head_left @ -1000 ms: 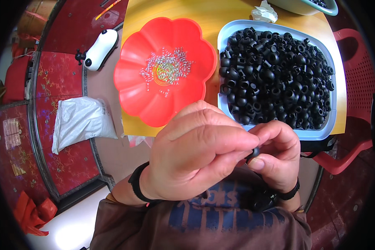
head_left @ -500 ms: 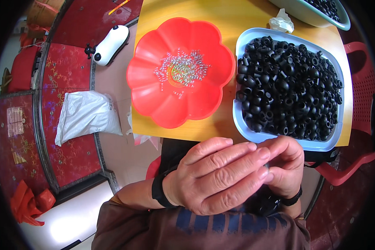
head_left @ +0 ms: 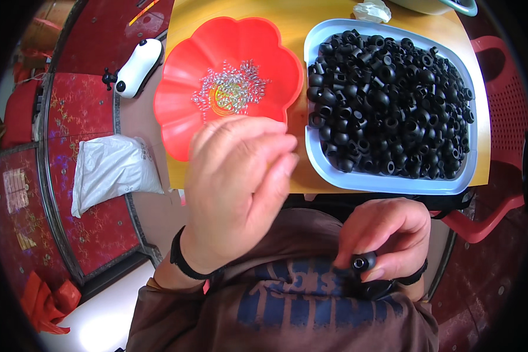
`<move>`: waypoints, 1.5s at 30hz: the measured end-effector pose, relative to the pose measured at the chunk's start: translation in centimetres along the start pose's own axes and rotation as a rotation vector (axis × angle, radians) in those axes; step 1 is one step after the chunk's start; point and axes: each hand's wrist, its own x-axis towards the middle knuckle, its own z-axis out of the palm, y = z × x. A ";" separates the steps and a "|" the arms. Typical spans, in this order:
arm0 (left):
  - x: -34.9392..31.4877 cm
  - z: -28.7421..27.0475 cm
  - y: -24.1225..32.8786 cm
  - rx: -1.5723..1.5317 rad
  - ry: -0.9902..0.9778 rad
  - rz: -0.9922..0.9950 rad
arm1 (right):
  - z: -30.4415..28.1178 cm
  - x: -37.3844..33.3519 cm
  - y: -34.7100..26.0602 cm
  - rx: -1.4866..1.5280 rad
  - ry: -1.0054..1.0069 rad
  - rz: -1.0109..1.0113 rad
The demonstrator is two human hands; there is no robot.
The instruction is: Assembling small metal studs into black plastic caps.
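Observation:
My right hand, low in front of my shirt, pinches a small black round plastic cap between thumb and fingers. The cap's hollow end shows, with something shiny inside. My left hand is over the near edge of a red flower-shaped bowl. Its fingers are loosely bent with the thumb a little apart, and nothing shows in them. Small silvery springs lie heaped in the bowl. To its right, a light-blue tray is filled with loose black plastic caps.
Bowl and tray stand on a yellow wooden table. Crumpled white tissue and another pale basin are at its far side. A red chair stands right; a white sack and ride-on toy are on the left.
My hands have parted. The left has moved left and forward to the red bowl, while the right has dropped slightly nearer me with the black cap. The view has shifted a little.

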 end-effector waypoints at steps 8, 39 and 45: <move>0.7 2.6 1.7 -0.075 -0.091 0.003 | -0.1 -0.5 0.0 -0.001 -0.023 0.018; 2.4 5.4 1.0 0.011 -0.232 0.104 | -0.7 -1.1 -0.5 0.115 0.239 0.005; 1.9 4.8 1.3 -0.308 -0.169 -0.026 | -0.5 -1.2 -0.5 0.129 0.271 0.021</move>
